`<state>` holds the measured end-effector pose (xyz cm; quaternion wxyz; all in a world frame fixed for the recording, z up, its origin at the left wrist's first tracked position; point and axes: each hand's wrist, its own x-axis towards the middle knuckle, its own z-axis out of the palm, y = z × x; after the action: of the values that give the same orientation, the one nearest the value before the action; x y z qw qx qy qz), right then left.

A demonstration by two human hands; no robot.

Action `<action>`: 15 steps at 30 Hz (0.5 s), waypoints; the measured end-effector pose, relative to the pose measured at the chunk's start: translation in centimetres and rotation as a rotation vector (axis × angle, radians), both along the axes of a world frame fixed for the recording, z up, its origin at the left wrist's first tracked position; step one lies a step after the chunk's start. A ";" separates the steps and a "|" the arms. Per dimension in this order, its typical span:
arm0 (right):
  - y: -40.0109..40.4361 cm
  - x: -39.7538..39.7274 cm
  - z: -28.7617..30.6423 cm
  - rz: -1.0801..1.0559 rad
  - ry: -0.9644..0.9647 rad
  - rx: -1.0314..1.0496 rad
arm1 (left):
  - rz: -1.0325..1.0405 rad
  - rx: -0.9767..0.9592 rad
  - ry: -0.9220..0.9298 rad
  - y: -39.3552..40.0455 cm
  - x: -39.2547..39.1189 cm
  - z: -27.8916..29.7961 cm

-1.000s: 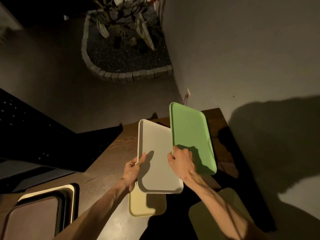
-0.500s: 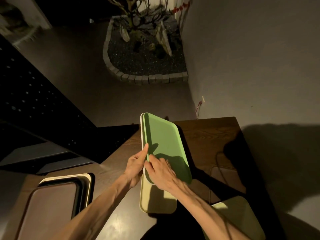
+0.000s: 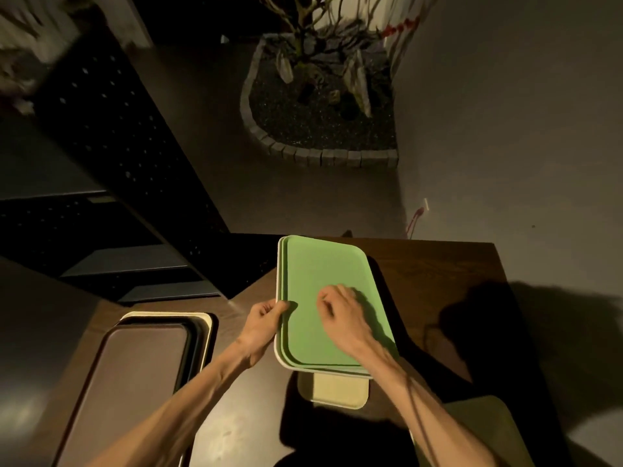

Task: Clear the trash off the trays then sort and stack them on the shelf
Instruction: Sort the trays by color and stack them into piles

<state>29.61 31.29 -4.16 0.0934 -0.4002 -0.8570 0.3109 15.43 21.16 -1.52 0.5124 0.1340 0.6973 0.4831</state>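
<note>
Head view: green tray (image 3: 323, 274) lies nested atop white tray (image 3: 279, 352).

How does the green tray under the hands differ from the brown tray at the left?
The green tray is pale and brightly lit; the brown tray is dark. The left hand and right hand are on the green one; nothing touches the brown one. Both top a stack on the wooden counter.
</note>
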 end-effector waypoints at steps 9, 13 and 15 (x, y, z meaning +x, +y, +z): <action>3.0 2.1 -2.8 -0.575 0.086 -0.917 | -0.033 0.088 -0.074 -4.1 -3.3 1.3; 1.3 0.6 -4.0 -0.641 0.138 -0.991 | -0.036 0.073 -0.164 -5.6 -4.5 1.5; 0.2 -0.3 -4.3 -0.652 0.153 -0.933 | -0.037 0.041 -0.221 -6.4 -5.2 1.3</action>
<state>29.28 31.44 -8.41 0.0596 -0.6192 -0.4522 0.6392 10.21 14.76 -0.26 0.5919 0.1032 0.6240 0.4996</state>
